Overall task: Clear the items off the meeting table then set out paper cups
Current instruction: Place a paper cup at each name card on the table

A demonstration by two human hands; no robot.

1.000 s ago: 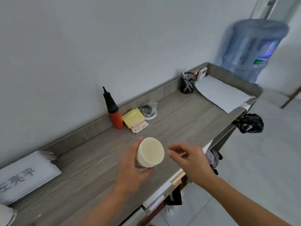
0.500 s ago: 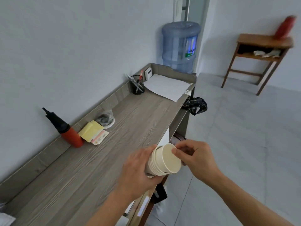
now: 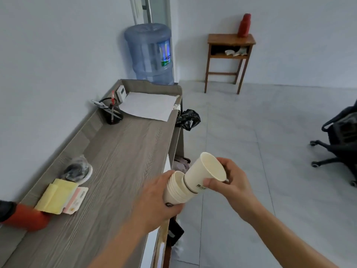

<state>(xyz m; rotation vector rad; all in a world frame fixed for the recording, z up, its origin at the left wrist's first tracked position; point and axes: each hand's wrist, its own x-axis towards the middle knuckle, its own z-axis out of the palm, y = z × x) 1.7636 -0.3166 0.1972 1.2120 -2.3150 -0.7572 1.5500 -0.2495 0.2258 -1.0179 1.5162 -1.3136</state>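
Observation:
A stack of white paper cups (image 3: 176, 192) lies on its side in my left hand (image 3: 154, 200), which grips it round the base, just past the front edge of the grey wooden counter (image 3: 119, 163). My right hand (image 3: 229, 182) pinches the rim of the top paper cup (image 3: 202, 176), which sticks partly out of the stack with its mouth turned up and to the right. Both hands are in mid-air beside the counter.
On the counter lie a yellow cloth (image 3: 56, 198), a pink card, a bagged roll (image 3: 77, 169), a red bottle (image 3: 23, 217), a pen holder (image 3: 114, 113) and white paper (image 3: 148, 106). A water jug (image 3: 149, 53), a wooden side table (image 3: 229, 55) and an office chair (image 3: 340, 140) stand around the tiled floor.
The view has swung right, away from the counter. My right hand took the top cup's rim and has drawn it partly out of the stack held by my left hand.

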